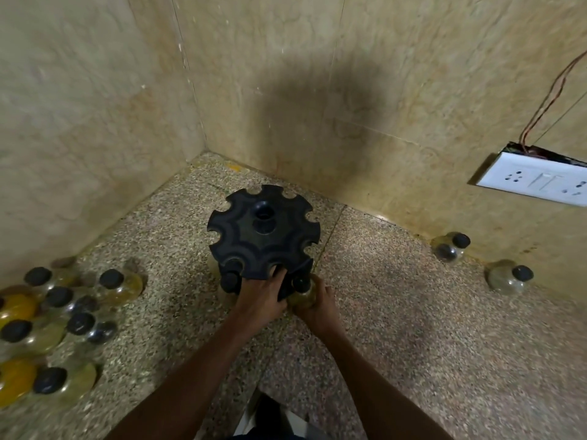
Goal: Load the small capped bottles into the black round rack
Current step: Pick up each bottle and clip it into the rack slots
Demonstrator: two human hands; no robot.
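The black round rack [263, 230] stands on the speckled counter [397, 312] near the wall corner, its notched top disc facing me. My left hand [262, 295] grips the rack's near edge, fingers curled into a notch. My right hand [317, 308] holds a small clear bottle with a black cap [301, 289] against the rack's lower tier at its near right side. Another black cap [228, 281] shows in the lower tier to the left of my left hand.
Several capped bottles [60, 315], some with yellow contents, are clustered at the left of the counter. Two more bottles [451, 246] [508, 277] stand by the right wall. A white switch plate [536, 181] with loose wires is on that wall.
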